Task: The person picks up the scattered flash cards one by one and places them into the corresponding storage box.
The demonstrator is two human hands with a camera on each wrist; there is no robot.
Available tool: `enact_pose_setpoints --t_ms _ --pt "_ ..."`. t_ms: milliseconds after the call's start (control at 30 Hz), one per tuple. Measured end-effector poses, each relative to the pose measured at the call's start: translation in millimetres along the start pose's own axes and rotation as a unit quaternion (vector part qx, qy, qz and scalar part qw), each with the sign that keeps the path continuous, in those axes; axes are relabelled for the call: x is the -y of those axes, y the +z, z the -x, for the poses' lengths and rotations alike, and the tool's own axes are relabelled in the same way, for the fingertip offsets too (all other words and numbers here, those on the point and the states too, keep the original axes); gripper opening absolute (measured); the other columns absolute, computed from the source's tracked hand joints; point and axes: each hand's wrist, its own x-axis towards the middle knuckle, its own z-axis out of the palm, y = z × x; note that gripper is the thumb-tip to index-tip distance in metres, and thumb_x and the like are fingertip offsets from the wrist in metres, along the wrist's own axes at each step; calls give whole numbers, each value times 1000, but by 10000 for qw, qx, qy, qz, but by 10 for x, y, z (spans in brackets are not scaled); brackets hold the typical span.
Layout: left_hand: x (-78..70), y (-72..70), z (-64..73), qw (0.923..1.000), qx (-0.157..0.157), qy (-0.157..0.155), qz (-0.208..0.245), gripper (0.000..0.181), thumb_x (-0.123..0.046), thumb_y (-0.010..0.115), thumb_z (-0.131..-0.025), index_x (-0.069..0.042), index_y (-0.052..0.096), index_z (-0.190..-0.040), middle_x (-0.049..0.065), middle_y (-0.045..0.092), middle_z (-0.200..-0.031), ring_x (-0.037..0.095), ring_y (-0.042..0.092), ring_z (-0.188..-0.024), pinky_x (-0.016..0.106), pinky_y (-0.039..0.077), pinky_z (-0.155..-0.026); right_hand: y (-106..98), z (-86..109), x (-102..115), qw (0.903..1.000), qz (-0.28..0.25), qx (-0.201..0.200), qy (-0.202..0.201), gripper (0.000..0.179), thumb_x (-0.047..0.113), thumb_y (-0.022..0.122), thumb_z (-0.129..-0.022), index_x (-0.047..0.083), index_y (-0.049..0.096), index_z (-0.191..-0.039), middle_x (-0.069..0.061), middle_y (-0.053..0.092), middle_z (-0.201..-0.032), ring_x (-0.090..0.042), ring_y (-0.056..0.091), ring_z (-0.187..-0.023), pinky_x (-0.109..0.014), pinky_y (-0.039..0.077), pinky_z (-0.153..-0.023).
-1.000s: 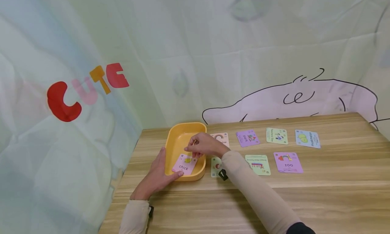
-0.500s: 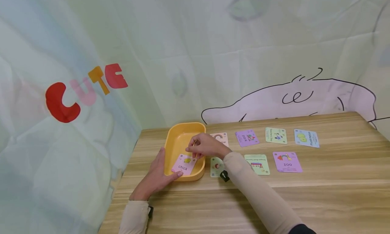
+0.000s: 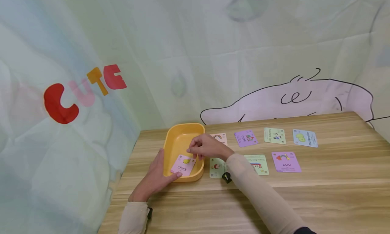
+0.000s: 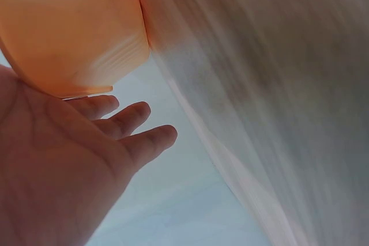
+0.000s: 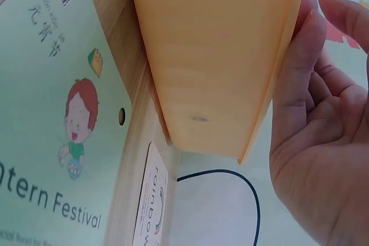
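A yellow tray (image 3: pixel 176 139) stands at the left end of the wooden table. Inside its near end lies a pink picture card (image 3: pixel 182 167) printed "chick". My left hand (image 3: pixel 152 178) holds the tray at its near left corner, fingers along the outer side and thumb over the front rim by the card's lower edge. In the left wrist view those fingers (image 4: pixel 153 142) extend past the tray's wall. Over the tray's right rim reaches my right hand (image 3: pixel 208 146), fingers loosely bent, tips close to the card's upper right corner. The right wrist view shows no card in its fingers.
Beside the tray lie a rainbow card (image 3: pixel 220 138) and a Lantern Festival card (image 3: pixel 215 168), partly under the right arm. Farther right are cards for park (image 3: pixel 246 138), Teachers' Day (image 3: pixel 275 136), muskmelon (image 3: pixel 305 138), Dragon Boat Festival (image 3: pixel 259 163) and zoo (image 3: pixel 286 162). A printed curtain (image 3: pixel 170 58) hangs behind.
My right hand has shifted slightly right relative to the tray, its fingertips drawing a little off the chick card. The card and my left hand keep their places at the tray.
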Motion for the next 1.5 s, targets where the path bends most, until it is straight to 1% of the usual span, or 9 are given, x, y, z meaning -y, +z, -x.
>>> enact_pose_setpoints --t_ms 200,600,700,767,833,933,1000,1200,1500 --pt "-5 9 -9 9999 -100 87 12 116 -55 77 -83 -14 3 -163 11 20 -165 33 31 -142 60 28 -116 -55 70 16 10000 55 -3 -6 31 28 68 -98 -1 70 -107 -20 73 -91 -16 63 -64 -48 59 -73" --pt "-14 -8 -18 9999 -89 134 -11 120 -56 75 -85 -7 -2 -162 18 7 -169 38 18 -152 59 21 -120 -247 206 -32 9999 17 -169 6 19 29 70 -97 10 71 -101 -7 71 -91 -23 70 -78 -35 59 -72" --pt "-2 1 -36 9994 -190 277 73 117 -54 77 -83 -10 4 -162 15 20 -165 34 29 -146 58 27 -117 -290 250 -44 9998 -21 -187 17 17 27 71 -97 11 71 -101 -10 71 -94 -24 71 -81 -35 59 -73" --pt "-2 3 -37 9993 -204 304 92 116 -54 78 -83 -10 5 -162 15 22 -164 34 30 -144 58 28 -116 -308 277 -49 9998 -5 -193 17 15 25 71 -96 11 71 -101 -11 71 -94 -24 71 -81 -35 59 -72" --pt "1 3 -34 9995 -178 245 63 117 -55 77 -82 -9 5 -162 15 21 -165 34 30 -145 58 27 -117 -320 304 -50 9998 61 -180 30 15 25 71 -96 11 71 -102 -12 72 -96 -25 71 -82 -35 59 -73" --pt "0 -6 -14 10000 -19 23 -24 123 -60 74 -83 -5 -4 -162 18 5 -169 37 16 -153 58 19 -121 -334 339 -53 9997 149 -172 88 14 26 72 -96 13 71 -102 -9 73 -96 -26 72 -86 -35 59 -74" --pt "2 -10 -6 10000 38 -62 -49 125 -61 73 -83 -4 -6 -162 18 2 -170 38 12 -154 58 18 -121 -347 366 -51 9996 194 -170 112 14 26 72 -96 14 72 -103 -7 73 -98 -26 72 -87 -35 59 -74" --pt "-1 -20 9 9998 103 -131 -123 126 -63 72 -84 -2 -7 -161 18 -3 -170 39 6 -155 58 14 -122 -427 474 -47 9989 389 -250 79 14 24 72 -96 12 71 -104 -4 70 -98 -22 70 -85 -34 59 -75" --pt "2 -25 7 9998 117 -109 -143 125 -63 71 -85 -3 -8 -161 18 -4 -170 39 5 -155 58 13 -122 -631 670 -83 9984 470 -288 125 17 21 69 -98 9 70 -110 -7 71 -105 -35 71 -97 -42 59 -83"
